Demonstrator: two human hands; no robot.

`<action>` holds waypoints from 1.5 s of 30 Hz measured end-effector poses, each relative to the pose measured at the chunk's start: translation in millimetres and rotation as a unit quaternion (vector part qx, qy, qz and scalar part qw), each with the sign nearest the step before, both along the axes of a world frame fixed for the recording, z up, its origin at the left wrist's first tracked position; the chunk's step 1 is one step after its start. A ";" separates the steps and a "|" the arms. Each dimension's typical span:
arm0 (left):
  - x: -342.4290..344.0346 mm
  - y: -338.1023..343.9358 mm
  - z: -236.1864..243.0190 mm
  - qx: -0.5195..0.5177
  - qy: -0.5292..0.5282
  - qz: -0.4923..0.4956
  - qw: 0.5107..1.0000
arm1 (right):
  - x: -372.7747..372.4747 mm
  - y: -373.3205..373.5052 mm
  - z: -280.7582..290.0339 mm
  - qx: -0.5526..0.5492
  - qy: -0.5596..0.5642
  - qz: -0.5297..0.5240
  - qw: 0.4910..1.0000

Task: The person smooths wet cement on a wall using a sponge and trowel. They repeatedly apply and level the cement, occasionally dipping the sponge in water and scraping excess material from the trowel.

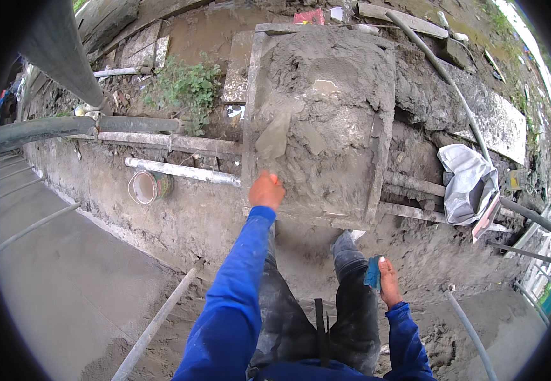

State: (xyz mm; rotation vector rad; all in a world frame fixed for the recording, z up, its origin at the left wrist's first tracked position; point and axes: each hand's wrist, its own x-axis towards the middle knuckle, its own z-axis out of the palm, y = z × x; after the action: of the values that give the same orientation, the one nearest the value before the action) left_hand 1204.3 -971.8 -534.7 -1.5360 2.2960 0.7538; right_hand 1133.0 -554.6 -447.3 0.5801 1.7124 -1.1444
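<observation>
In front of me is a wide rectangular mixing tray (382, 146) full of wet grey mortar (345, 159). My left hand (267, 190) is closed in a fist at the tray's near left edge, around a trowel (273, 136) whose mortar-coated blade points away from me and lies on the mortar. The fist hides the trowel's handle. Lower down on the right, beside my leg, my right hand (388, 282) grips a blue block-like tool (372, 273); its exact kind does not show.
A bucket (142, 188) lies left of the tray, near a white pipe (180, 171). Metal poles (158, 324) cross on both sides. To the right hangs a pale sack (469, 181). A green plant (190, 89) grows beyond. Smooth wet concrete (53, 286) spreads at left.
</observation>
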 end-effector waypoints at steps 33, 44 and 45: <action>405.8 -61.6 90.1 0.088 0.021 0.223 0.971 | 205.2 -375.2 27.6 -0.159 -0.224 0.131 0.952; 730.4 -95.1 124.6 0.154 -0.172 0.419 0.878 | 446.9 -679.6 32.1 -0.122 -0.311 0.256 0.907; 738.0 -83.3 123.0 0.156 -0.161 0.427 0.876 | 450.4 -671.7 30.3 -0.110 -0.308 0.291 0.899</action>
State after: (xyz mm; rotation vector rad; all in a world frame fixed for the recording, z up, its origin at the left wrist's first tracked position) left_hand 1942.4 -1055.1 -411.6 -2.2792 1.1227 0.8997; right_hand 1583.5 -1226.3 -417.0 0.2160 1.0695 -0.6112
